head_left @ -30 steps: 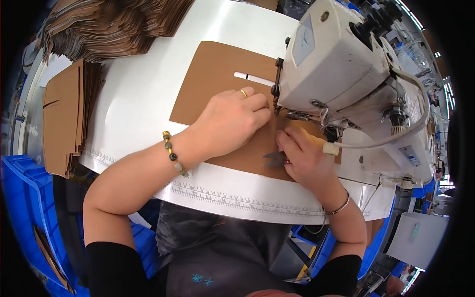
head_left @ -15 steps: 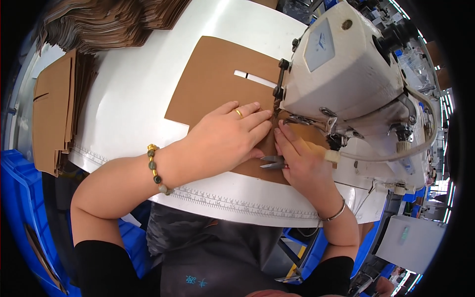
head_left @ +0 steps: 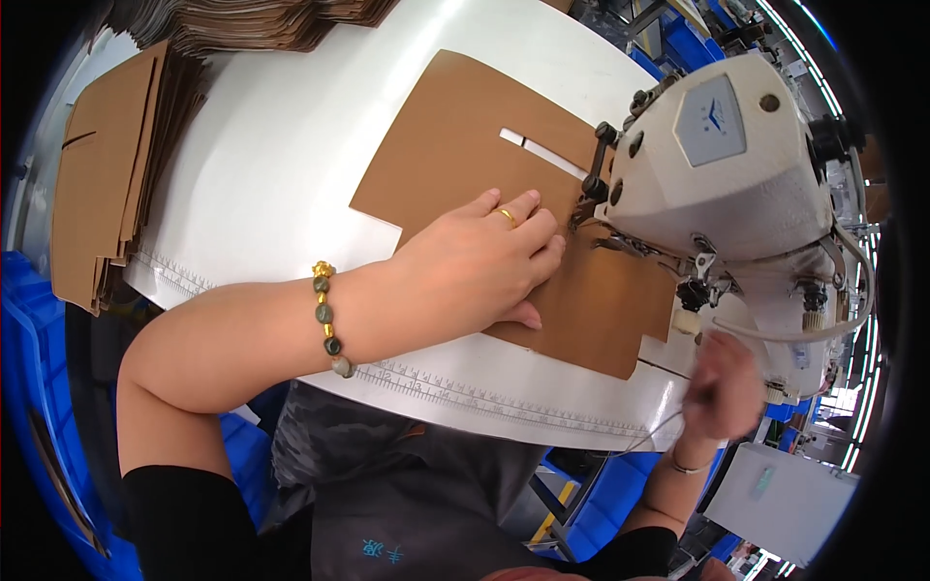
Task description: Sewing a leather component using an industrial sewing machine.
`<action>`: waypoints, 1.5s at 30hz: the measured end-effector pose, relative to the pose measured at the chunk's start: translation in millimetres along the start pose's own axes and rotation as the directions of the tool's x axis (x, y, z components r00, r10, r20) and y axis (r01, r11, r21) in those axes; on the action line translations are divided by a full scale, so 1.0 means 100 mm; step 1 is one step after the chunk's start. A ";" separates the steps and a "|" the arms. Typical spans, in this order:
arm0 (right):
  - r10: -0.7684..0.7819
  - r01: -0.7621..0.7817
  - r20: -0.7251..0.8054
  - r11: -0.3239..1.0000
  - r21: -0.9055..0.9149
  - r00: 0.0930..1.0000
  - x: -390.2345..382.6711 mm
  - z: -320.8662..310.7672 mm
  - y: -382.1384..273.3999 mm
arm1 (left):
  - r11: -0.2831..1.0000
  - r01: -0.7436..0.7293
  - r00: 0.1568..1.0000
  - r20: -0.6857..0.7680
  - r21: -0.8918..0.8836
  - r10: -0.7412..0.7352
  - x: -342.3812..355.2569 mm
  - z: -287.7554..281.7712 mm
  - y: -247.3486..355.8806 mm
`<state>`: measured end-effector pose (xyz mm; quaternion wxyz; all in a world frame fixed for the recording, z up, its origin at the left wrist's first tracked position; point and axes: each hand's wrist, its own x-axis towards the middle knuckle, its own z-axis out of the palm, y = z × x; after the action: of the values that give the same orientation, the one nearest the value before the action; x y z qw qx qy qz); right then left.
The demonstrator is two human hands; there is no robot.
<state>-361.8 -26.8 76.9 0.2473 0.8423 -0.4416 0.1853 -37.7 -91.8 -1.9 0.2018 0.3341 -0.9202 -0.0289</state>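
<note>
The left hand (head_left: 475, 266) lies flat, palm down, on the brown cut piece (head_left: 484, 165), fingers spread and unclenched, gripping nothing, only pressing the sheet to the white table (head_left: 281, 165). That piece sits under the palm and runs on past the fingertips beneath the head of the white sewing machine (head_left: 746, 184); a pale slot shows in it beyond the knuckles. On the machine's face, above and to the right of the fingers, is a pale blue-grey label shaped like a rounded shield. A printed ruler strip (head_left: 465, 392) runs along the table edge, just below the wrist with its beaded bracelet (head_left: 326, 318).

The right hand (head_left: 722, 387) is blurred, off the table's near edge, right of the pressing hand; it looks curled, with a thin thread by it, but I cannot tell whether it is pinching the thread. Half a second ago it rested on the piece beside the left hand near the needle; it has since pulled away.

Well to the left of the pressing hand stand stacks of brown pieces (head_left: 97, 184), with more fanned beyond (head_left: 252, 19).
</note>
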 end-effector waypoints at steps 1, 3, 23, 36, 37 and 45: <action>-0.071 0.069 -0.259 0.997 -0.017 0.963 -0.07 -0.11 0.27 | 1.000 0.009 1.000 -0.005 -0.005 -0.009 0.00 0.02 0.00; 0.073 -0.160 -0.552 0.981 -0.110 0.831 -0.21 -0.43 0.92 | 0.999 -0.005 1.000 -0.014 0.035 0.006 -0.01 0.04 0.01; 0.830 -0.880 -0.350 0.308 -0.361 0.434 -2.13 -1.09 3.68 | 0.999 0.006 1.000 -0.021 -0.045 -0.007 0.00 0.06 -0.01; 0.809 -0.886 -0.389 0.320 -0.336 0.440 -2.31 -0.95 3.48 | 0.998 0.012 1.000 0.015 -0.054 -0.011 0.01 0.03 -0.02; 0.809 -0.890 -0.394 0.325 -0.321 0.437 -2.31 -0.95 3.49 | 0.998 0.013 1.000 0.008 -0.055 -0.013 0.01 0.03 -0.02; 0.772 -0.873 -0.408 0.417 -0.252 0.487 -2.51 -0.77 3.42 | 0.998 0.008 1.000 -0.018 -0.067 -0.009 0.01 0.04 -0.03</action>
<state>-790.1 14.6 92.4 0.3502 0.4091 -0.7959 0.2768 -37.8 -94.8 -5.9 0.2211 0.3313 -0.9154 -0.0575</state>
